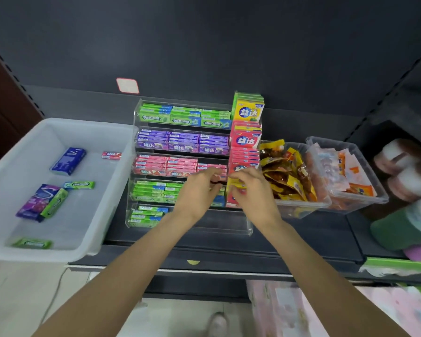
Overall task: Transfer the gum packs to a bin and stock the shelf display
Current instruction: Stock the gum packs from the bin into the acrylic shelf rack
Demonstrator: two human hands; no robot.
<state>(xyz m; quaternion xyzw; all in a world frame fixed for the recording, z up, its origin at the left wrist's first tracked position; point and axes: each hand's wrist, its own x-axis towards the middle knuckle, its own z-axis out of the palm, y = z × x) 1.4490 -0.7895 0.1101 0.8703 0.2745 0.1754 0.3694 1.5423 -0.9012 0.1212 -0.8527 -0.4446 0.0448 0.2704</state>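
You are standing in a small shop, in front of a dark retail shelf (229, 249). At 12 o'clock a clear tiered display rack (139, 132) holds rows of gum packs (180, 142) sorted by colour. At 2 o'clock clear bins (357, 203) hold packaged snacks (287, 171).

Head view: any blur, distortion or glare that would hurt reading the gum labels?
Head view: strong wide-angle bend, the white bin and shelf edges curve outward. The top-row Doublemint packs read sharply; both hands, left hand and right hand, are slightly motion-soft. The green pack at the bin's near edge is blurred. Lighting is even, with no hard glare, and the acrylic rack shows only faint reflections.
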